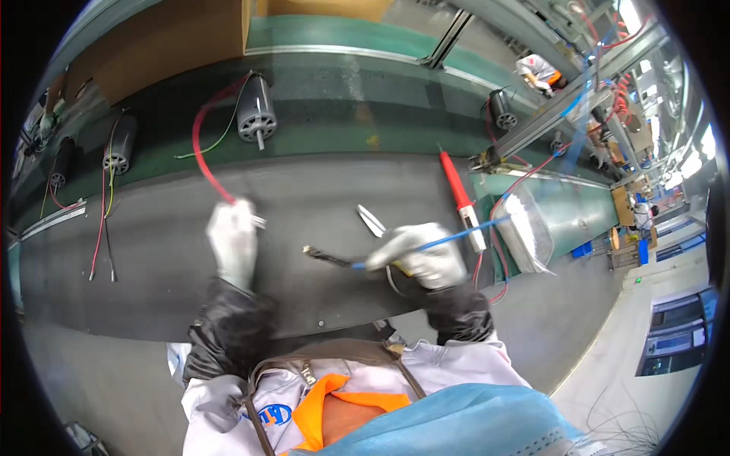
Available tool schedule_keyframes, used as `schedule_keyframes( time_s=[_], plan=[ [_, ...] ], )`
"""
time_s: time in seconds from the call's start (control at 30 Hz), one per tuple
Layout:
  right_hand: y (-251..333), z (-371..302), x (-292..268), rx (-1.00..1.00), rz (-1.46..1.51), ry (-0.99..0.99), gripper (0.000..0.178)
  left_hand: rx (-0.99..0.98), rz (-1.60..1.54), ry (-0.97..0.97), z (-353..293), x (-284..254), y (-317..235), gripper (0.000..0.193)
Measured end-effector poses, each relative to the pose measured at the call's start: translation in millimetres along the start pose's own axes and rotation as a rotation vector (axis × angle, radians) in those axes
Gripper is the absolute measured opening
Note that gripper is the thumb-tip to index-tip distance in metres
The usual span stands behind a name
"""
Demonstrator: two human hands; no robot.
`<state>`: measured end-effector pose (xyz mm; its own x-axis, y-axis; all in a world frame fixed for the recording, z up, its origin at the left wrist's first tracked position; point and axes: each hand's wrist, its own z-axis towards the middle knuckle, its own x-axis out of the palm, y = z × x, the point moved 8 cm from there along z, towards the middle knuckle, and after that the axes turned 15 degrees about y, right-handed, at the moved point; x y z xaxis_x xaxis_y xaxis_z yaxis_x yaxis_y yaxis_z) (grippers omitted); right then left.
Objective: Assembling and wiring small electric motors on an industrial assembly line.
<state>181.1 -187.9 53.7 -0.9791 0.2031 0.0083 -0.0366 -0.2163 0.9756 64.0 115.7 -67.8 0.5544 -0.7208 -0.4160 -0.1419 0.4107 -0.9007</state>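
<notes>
My gloved left hand (233,232) pinches a thick red cable (199,144) near its end; a small silvery piece shows beside the fingers. The cable runs up to a dark cylindrical motor (256,110), which also has a thin green wire. My gloved right hand (426,254) is closed around a thin blue-handled brush-like tool (464,234), whose dark shaft and tan tip point left over the bench. A pointed silver blade (371,220) lies just past the right fingers. Something yellow shows under that hand, too covered to name.
Right of my hand lies a red-and-white pointed tool (461,199) with a red cord, beside a clear plastic bag (526,234). More motors (119,144) with wires stand along the green belt (327,106). A metal frame (547,121) rises at right. Other people are farther off.
</notes>
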Motion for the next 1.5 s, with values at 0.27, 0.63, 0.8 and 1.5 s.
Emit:
schedule_keyframes(
  time_s=[0.27, 0.63, 0.8, 1.5],
  plan=[
    [-46, -85, -116, 0.555, -0.231, -0.45, 0.031, 0.421, 1.019, -0.215, -37, -55, -93, 0.03],
    [-39, 73, -406, 1.219, -1.507, -0.727, 0.039, 0.925, 0.582, 0.898, -21, 242, -156, 0.051],
    [-3, -18, -480, 0.952, -1.645, -1.151, 0.036, 0.922, 0.42, 0.906, -2, 242, -162, 0.053],
    [-119, -62, -524, 0.718, -0.658, -1.088, 0.026, 0.664, 0.224, 0.65, 23, 253, -137, 0.039]
  ],
)
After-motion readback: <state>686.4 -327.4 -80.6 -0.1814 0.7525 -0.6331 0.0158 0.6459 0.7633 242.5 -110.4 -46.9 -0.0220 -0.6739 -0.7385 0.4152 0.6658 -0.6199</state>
